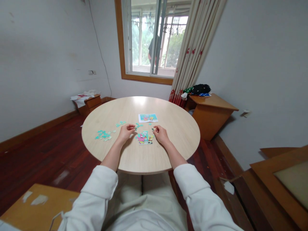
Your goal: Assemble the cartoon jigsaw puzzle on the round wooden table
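Observation:
A partly joined jigsaw puzzle (145, 139) lies on the round table (168, 115), showing a pink cartoon figure and a yellow one. To its upper left, my left hand (125, 133) is closed in a pinch on a small puzzle piece (136, 129). My right hand (161, 134), at the upper right of the puzzle, pinches another small dark-and-green piece (152, 129). Beyond both hands lies a printed picture sheet (148, 118) with the same cartoon figures. A few loose turquoise pieces (139, 125) sit between the sheet and the puzzle.
Several loose pieces (103, 135) are heaped on the table's left side, with a smaller group (120, 124) farther back. A wooden cabinet (211, 112) topped with dark clothes (201, 89) stands at the right. A curtain (192, 48) hangs beside the window, and a person shows through the glass.

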`<action>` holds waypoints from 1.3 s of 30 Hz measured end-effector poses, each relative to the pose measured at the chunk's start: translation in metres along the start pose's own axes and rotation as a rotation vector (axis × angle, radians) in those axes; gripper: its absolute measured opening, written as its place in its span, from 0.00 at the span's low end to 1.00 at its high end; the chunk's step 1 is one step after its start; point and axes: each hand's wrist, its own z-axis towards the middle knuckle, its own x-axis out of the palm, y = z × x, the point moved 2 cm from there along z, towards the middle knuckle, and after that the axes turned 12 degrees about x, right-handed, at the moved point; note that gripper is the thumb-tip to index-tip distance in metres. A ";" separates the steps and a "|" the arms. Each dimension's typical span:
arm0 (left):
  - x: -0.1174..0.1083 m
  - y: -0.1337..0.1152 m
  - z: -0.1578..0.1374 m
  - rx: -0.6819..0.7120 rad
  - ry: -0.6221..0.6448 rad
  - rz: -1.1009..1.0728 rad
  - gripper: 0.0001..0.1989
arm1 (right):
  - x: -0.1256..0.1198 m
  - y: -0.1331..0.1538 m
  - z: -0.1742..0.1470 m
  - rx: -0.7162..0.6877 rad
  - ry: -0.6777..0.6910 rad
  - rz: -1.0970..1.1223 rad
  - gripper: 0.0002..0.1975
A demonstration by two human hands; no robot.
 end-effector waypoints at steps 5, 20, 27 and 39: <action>0.000 -0.001 0.001 0.014 -0.001 0.032 0.10 | -0.004 -0.001 0.001 -0.040 -0.094 0.072 0.08; 0.005 0.003 -0.002 -0.077 0.052 -0.137 0.15 | -0.010 -0.002 -0.001 0.133 -0.155 0.413 0.12; 0.005 0.003 -0.003 -0.071 0.054 -0.123 0.18 | -0.016 0.002 -0.003 0.109 -0.195 0.408 0.16; 0.005 0.002 -0.003 -0.082 0.074 -0.117 0.16 | -0.006 0.000 -0.005 0.208 -0.088 0.664 0.18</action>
